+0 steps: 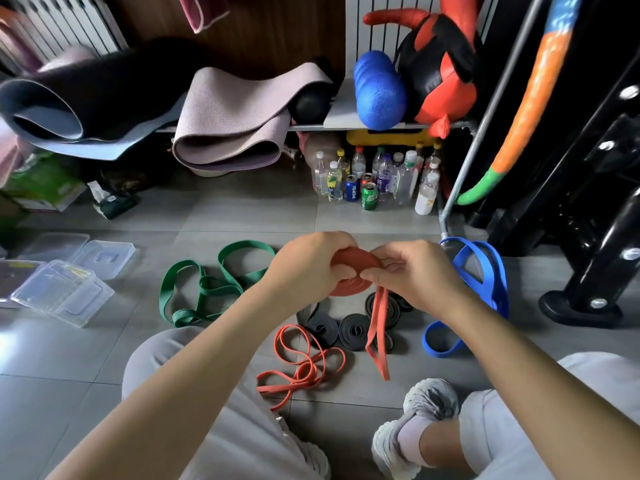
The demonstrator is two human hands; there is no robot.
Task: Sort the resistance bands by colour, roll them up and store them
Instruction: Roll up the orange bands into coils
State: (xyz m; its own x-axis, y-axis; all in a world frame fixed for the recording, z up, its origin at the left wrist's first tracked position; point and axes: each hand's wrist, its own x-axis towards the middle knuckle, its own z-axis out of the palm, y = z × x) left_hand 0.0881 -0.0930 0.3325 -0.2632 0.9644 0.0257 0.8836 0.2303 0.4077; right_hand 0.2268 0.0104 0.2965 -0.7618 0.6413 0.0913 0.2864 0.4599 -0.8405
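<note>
- The left hand (308,268) curls its fingers and thumb round a half-rolled red band (351,275), gripping the flat coil above the floor.
- The right hand (415,277) pinches the same band just beside the coil, thumb against fingertips, where the free length leaves the roll.
- The band's unrolled tail (383,341) hangs down from the right hand as a doubled strip. Its end dangles over the grey tiled floor (242,216).
- Black rolls (353,329) lie on the floor below the hands, several coiled up and touching or just beside one another.
- Loose red bands (304,363) lie in a tangle of loops beside the person's left leg, on the near side of the black rolls.
- Green bands (207,284) lie unrolled in loops to the left of the hands.
- Blue bands (485,271) lie unrolled to the right, near the foot of a black frame (595,258).
- Clear plastic boxes (62,289) sit on the floor at far left, well apart from the bands, with lids beside them.
- Farther back, bottles and cans (377,178) stand under a shelf (339,114) that carries rolled mats (228,126) and a blue foam roller (379,91).
</note>
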